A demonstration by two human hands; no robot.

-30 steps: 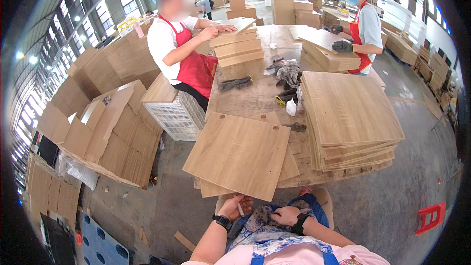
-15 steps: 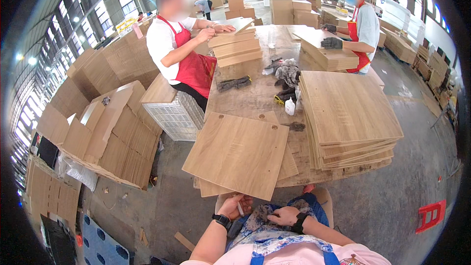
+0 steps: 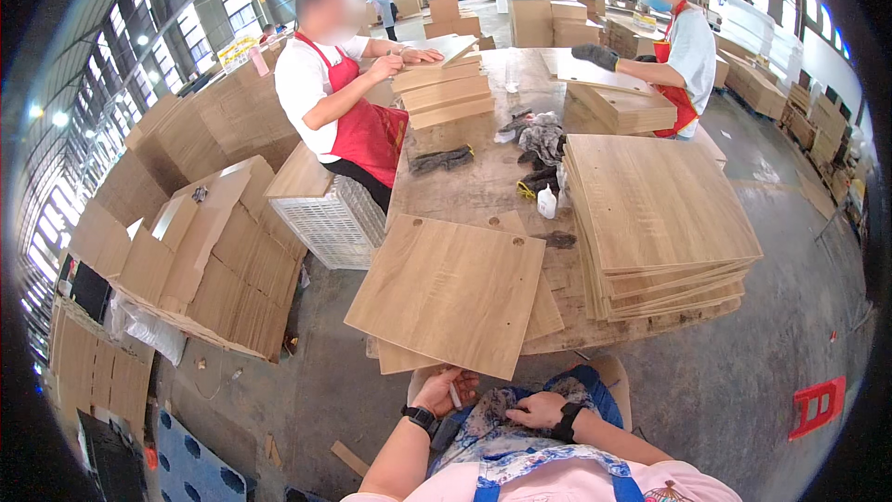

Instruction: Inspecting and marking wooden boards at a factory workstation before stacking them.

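Observation:
My left hand (image 3: 444, 394) is closed round a small white stick (image 3: 455, 396), just below the near edge of a wood-grain board (image 3: 446, 293). That board lies askew over other boards (image 3: 548, 307) and sticks out past the table's near edge. In my lap, my right hand (image 3: 539, 409) rests loosely on a stained, blue-patterned apron (image 3: 488, 418), its fingers apart and partly bent, with nothing visible in it. A tall stack of similar boards (image 3: 664, 204) stands to the right, and a small white bottle (image 3: 547, 204) is beside it.
Dark gloves (image 3: 441, 160) and grey rags (image 3: 544, 139) lie on the wooden table (image 3: 465, 195). Two people in red aprons work at board stacks (image 3: 444, 98) on its far part. Cardboard (image 3: 242, 260) is piled at left; a red plastic stool (image 3: 818, 407) is at right.
The co-worker on the right has raised a board off the far stack and moved a gloved hand forward over it. My hands and the near boards stay put.

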